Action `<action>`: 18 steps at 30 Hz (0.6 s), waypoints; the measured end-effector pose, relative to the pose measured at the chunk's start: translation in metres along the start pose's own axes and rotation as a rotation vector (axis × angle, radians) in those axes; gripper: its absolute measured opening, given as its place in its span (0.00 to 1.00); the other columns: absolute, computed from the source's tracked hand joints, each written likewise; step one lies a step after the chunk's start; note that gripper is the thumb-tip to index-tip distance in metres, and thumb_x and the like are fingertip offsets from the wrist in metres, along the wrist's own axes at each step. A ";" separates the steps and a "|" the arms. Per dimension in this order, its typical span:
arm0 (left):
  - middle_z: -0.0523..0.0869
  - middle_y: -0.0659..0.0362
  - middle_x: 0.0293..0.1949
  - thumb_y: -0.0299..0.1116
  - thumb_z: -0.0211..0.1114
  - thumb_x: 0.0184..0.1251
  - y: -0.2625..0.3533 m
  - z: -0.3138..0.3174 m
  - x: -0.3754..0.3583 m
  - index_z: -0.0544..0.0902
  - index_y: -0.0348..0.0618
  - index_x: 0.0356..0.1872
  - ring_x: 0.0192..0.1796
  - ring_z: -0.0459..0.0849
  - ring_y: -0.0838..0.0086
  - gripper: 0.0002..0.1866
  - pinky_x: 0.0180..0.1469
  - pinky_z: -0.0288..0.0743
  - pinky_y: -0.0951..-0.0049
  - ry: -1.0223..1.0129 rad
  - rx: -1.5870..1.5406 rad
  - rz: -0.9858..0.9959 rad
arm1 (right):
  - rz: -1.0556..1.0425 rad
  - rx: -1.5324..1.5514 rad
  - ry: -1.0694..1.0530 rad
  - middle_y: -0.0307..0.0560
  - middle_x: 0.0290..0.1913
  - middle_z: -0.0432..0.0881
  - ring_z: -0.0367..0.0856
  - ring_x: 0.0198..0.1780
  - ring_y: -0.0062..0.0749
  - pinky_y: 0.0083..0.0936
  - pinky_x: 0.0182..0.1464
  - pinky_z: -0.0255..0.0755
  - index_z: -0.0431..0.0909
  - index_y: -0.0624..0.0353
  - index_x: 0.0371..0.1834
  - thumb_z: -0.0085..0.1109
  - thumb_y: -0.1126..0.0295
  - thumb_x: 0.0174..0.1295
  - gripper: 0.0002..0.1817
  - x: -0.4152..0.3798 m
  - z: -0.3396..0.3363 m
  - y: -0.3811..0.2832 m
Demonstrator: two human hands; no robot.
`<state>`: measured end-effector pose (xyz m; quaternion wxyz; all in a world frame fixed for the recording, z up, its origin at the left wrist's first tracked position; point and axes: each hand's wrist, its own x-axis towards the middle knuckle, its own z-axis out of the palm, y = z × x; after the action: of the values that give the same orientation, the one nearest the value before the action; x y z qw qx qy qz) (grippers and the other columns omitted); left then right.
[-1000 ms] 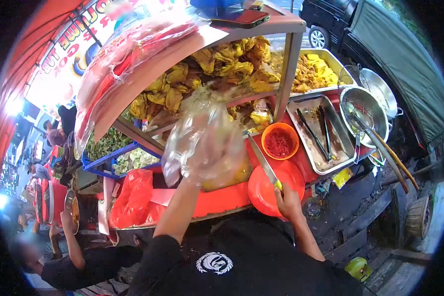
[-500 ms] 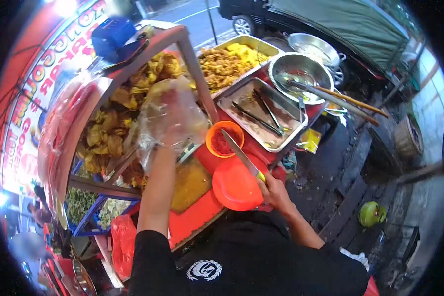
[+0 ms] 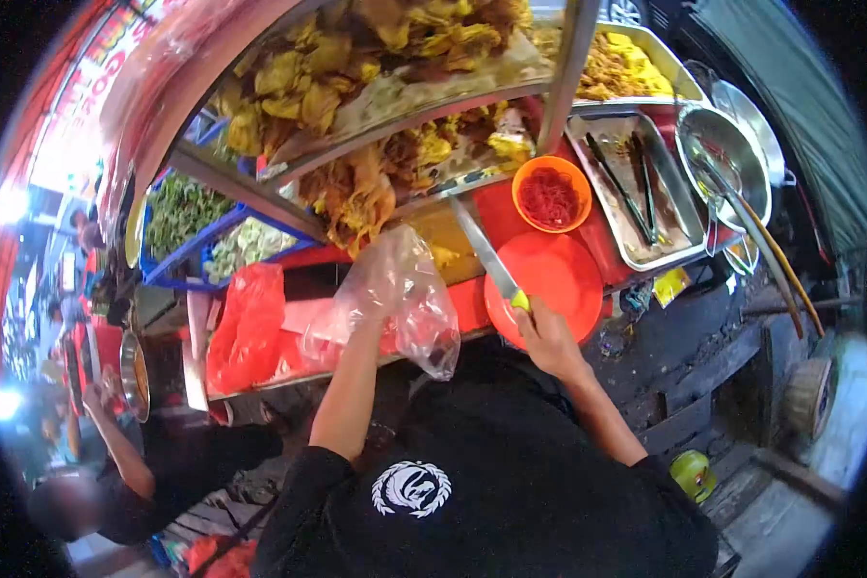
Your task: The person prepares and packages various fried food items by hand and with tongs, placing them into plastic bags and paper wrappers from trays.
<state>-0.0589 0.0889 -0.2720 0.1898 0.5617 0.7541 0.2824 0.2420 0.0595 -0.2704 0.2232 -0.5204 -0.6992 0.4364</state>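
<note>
My right hand grips a kitchen knife by its yellow-green handle. The blade slants up and left, over the edge of a red plate and a yellowish cutting board. A clear plastic bag covers my left hand and drapes off to its right, above the front of the red counter. Through the crumpled film its fingers cannot be made out. Just beyond the plate sits an orange bowl of red shreds.
A glass-sided case holds fried food. Blue baskets contain greens. A metal tray with black tongs stands right, near a wok. A red plastic bag hangs at the counter's front. Another person is at lower left.
My left hand, with the clear bag over it, has come back from the food case toward my body. The knife stays in my right hand. My view has turned left and downward.
</note>
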 end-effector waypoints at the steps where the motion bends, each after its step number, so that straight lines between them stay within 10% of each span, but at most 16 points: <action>1: 0.81 0.48 0.51 0.33 0.60 0.67 -0.017 0.014 -0.005 0.76 0.37 0.55 0.54 0.79 0.54 0.18 0.60 0.74 0.60 0.010 -0.059 -0.030 | -0.009 -0.098 -0.019 0.61 0.25 0.78 0.81 0.28 0.54 0.42 0.29 0.68 0.71 0.66 0.43 0.50 0.64 0.73 0.13 0.003 0.012 0.003; 16: 0.78 0.54 0.56 0.36 0.67 0.67 -0.147 0.113 -0.032 0.73 0.36 0.63 0.55 0.79 0.68 0.27 0.60 0.77 0.66 0.003 -1.125 -0.234 | -0.059 -0.178 -0.167 0.70 0.30 0.79 0.79 0.34 0.69 0.56 0.32 0.69 0.67 0.65 0.43 0.51 0.66 0.71 0.11 0.011 0.039 -0.019; 18: 0.70 0.52 0.66 0.37 0.53 0.75 -0.145 0.120 -0.028 0.62 0.39 0.71 0.59 0.78 0.65 0.27 0.61 0.78 0.64 -0.036 -1.101 -0.034 | -0.073 -0.189 -0.190 0.71 0.30 0.80 0.79 0.35 0.70 0.57 0.32 0.69 0.67 0.66 0.43 0.52 0.66 0.70 0.12 0.006 0.037 -0.025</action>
<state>-0.0858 0.0576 -0.4573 0.4732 0.3719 0.5006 0.6223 0.1981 0.0489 -0.2693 0.1216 -0.4697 -0.7736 0.4075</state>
